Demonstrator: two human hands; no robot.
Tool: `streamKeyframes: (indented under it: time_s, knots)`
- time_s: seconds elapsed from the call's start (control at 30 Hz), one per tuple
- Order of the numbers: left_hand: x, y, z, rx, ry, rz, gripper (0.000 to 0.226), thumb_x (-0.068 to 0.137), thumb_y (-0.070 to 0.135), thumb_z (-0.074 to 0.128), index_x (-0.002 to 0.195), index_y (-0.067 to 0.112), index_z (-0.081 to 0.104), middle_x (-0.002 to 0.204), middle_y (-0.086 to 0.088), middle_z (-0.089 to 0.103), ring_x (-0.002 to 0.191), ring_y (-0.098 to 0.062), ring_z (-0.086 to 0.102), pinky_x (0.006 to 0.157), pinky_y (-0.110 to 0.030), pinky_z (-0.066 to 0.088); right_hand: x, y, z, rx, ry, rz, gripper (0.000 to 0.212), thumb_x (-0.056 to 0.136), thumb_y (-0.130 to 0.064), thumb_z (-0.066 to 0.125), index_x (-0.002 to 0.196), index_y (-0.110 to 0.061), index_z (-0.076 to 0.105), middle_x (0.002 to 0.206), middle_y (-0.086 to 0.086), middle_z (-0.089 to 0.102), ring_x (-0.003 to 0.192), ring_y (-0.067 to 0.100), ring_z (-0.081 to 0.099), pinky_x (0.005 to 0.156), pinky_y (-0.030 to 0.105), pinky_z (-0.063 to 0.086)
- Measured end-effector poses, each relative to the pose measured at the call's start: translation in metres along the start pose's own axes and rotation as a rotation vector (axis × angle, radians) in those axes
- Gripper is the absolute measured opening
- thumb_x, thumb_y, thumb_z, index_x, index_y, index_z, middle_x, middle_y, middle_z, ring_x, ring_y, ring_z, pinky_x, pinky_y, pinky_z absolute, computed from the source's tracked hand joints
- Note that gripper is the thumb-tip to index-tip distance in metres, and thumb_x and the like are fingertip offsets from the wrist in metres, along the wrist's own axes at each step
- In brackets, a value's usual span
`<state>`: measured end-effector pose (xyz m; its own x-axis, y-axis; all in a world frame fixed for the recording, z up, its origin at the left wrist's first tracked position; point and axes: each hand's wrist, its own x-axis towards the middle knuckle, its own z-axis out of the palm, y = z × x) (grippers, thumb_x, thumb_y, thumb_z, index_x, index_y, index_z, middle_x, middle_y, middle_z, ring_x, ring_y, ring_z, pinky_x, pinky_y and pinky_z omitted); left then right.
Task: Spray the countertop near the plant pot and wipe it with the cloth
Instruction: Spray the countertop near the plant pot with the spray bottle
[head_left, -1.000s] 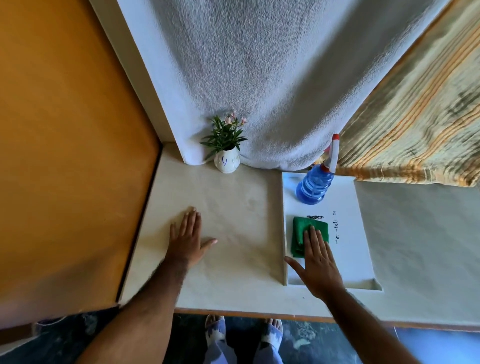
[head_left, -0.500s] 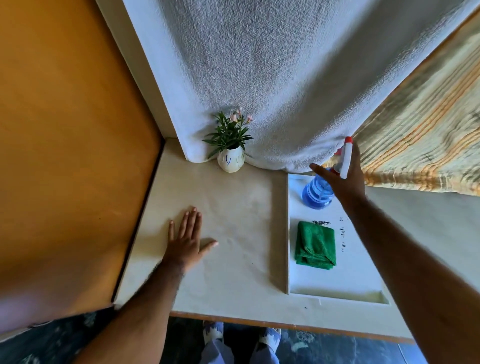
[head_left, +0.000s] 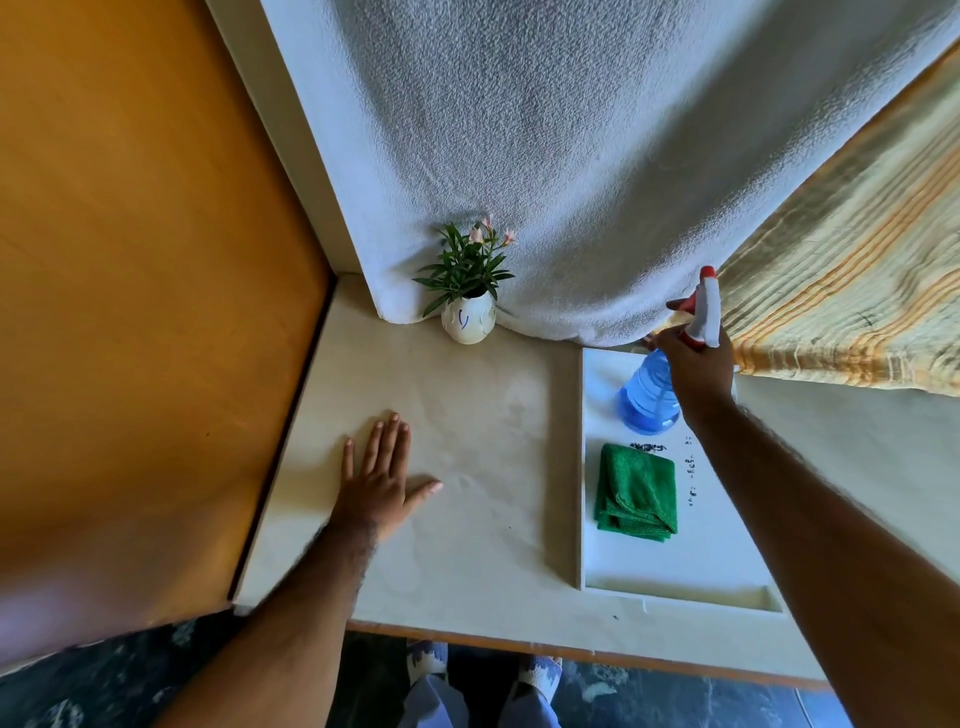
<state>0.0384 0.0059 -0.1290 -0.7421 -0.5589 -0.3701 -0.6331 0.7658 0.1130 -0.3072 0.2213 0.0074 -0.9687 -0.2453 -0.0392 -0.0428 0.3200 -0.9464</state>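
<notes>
A small white plant pot (head_left: 468, 323) with green leaves and pink flowers stands at the back of the cream countertop (head_left: 483, 415), against the hanging towel. A blue spray bottle (head_left: 647, 396) with a red and white head stands on the white tray (head_left: 717, 540). My right hand (head_left: 693, 364) is closed around the bottle's neck. A folded green cloth (head_left: 636, 492) lies on the tray in front of the bottle. My left hand (head_left: 382, 480) lies flat on the countertop, fingers spread, holding nothing.
An orange wooden panel (head_left: 135, 291) walls the left side. A grey towel (head_left: 597, 156) and a striped yellow cloth (head_left: 852, 291) hang behind the counter. The counter's front edge (head_left: 519, 647) runs above my feet (head_left: 483, 675).
My right hand left the green cloth, reached back and took hold of the spray bottle's neck. The left hand stayed flat on the countertop.
</notes>
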Motion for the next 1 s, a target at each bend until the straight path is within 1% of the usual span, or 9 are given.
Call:
streamKeyframes:
  time_s: [0.07, 0.13, 0.2, 0.3, 0.37, 0.47, 0.6, 0.8, 1.0]
  knots:
    - [-0.001, -0.001, 0.0, 0.003, 0.001, 0.002, 0.127, 0.059, 0.092, -0.03, 0.161, 0.019, -0.015, 0.174, -0.005, -0.017, 0.161, -0.022, -0.011, 0.13, -0.058, -0.004, -0.007, -0.012, 0.003, 0.002, -0.09, -0.066, 0.041, 0.077, 0.003, 0.067, 0.104, -0.027, 0.072, 0.072, 0.003, 0.069, 0.066, 0.02, 0.06, 0.063, 0.026, 0.05]
    - [-0.001, 0.0, -0.001, -0.004, 0.002, 0.007, 0.127, 0.059, 0.092, -0.029, 0.162, 0.018, -0.013, 0.174, -0.005, -0.015, 0.161, -0.022, -0.009, 0.13, -0.058, -0.004, -0.018, -0.025, 0.012, -0.023, -0.22, -0.118, 0.041, 0.075, 0.004, 0.068, 0.109, -0.018, 0.073, 0.072, 0.012, 0.067, 0.062, 0.019, 0.056, 0.058, 0.02, 0.049]
    - [-0.002, 0.003, -0.002, -0.023, 0.015, 0.01, 0.129, 0.061, 0.092, -0.028, 0.163, 0.017, -0.007, 0.174, -0.006, -0.01, 0.162, -0.024, -0.005, 0.129, -0.059, -0.002, -0.032, -0.037, 0.029, -0.083, -0.313, -0.123, 0.037, 0.068, -0.005, 0.069, 0.101, -0.022, 0.075, 0.067, 0.006, 0.068, 0.055, 0.013, 0.053, 0.05, 0.011, 0.044]
    - [-0.005, 0.004, -0.006, -0.028, -0.002, 0.015, 0.129, 0.063, 0.091, -0.026, 0.163, 0.015, -0.001, 0.175, -0.008, -0.003, 0.162, -0.026, 0.001, 0.129, -0.06, 0.001, -0.056, -0.044, 0.064, -0.204, -0.401, -0.083, 0.028, 0.062, -0.009, 0.069, 0.08, -0.03, 0.073, 0.053, -0.017, 0.067, 0.046, -0.006, 0.059, 0.049, 0.005, 0.043]
    - [-0.008, 0.005, -0.009, -0.059, 0.03, 0.035, 0.126, 0.071, 0.091, -0.017, 0.163, 0.01, 0.015, 0.173, -0.013, 0.013, 0.159, -0.032, 0.017, 0.126, -0.064, 0.011, -0.073, -0.041, 0.088, -0.226, -0.468, -0.023, 0.023, 0.064, -0.009, 0.067, 0.074, -0.029, 0.071, 0.048, -0.016, 0.067, 0.044, -0.005, 0.064, 0.05, 0.007, 0.047]
    - [-0.009, 0.007, -0.01, -0.052, 0.061, 0.068, 0.11, 0.084, 0.084, 0.016, 0.155, 0.004, 0.038, 0.164, -0.018, 0.037, 0.149, -0.039, 0.04, 0.118, -0.071, 0.028, -0.09, -0.029, 0.118, -0.27, -0.551, 0.074, 0.015, 0.071, -0.013, 0.069, 0.077, -0.027, 0.07, 0.049, -0.008, 0.07, 0.046, 0.004, 0.069, 0.053, 0.016, 0.053]
    - [-0.008, 0.007, -0.009, -0.05, 0.09, 0.062, 0.102, 0.083, 0.076, 0.027, 0.155, 0.004, 0.039, 0.164, -0.018, 0.038, 0.149, -0.038, 0.041, 0.118, -0.071, 0.029, -0.095, -0.024, 0.141, -0.331, -0.556, 0.114, 0.013, 0.075, -0.02, 0.066, 0.083, -0.029, 0.07, 0.047, -0.015, 0.068, 0.046, -0.005, 0.066, 0.043, 0.004, 0.039]
    - [-0.008, 0.005, -0.006, -0.045, 0.063, 0.053, 0.105, 0.083, 0.079, 0.022, 0.159, 0.008, 0.028, 0.169, -0.014, 0.027, 0.155, -0.035, 0.029, 0.123, -0.068, 0.021, -0.09, -0.027, 0.163, -0.488, -0.515, 0.122, 0.016, 0.076, -0.027, 0.059, 0.087, -0.021, 0.07, 0.07, 0.003, 0.077, 0.072, 0.02, 0.075, 0.072, 0.031, 0.058]
    - [-0.007, 0.005, -0.006, -0.026, 0.066, 0.052, 0.102, 0.084, 0.077, 0.026, 0.156, 0.006, 0.036, 0.165, -0.015, 0.036, 0.15, -0.036, 0.038, 0.118, -0.07, 0.03, -0.082, -0.026, 0.175, -0.589, -0.419, 0.19, 0.021, 0.068, -0.037, 0.058, 0.07, -0.019, 0.068, 0.066, 0.0, 0.074, 0.069, 0.021, 0.071, 0.061, 0.027, 0.052]
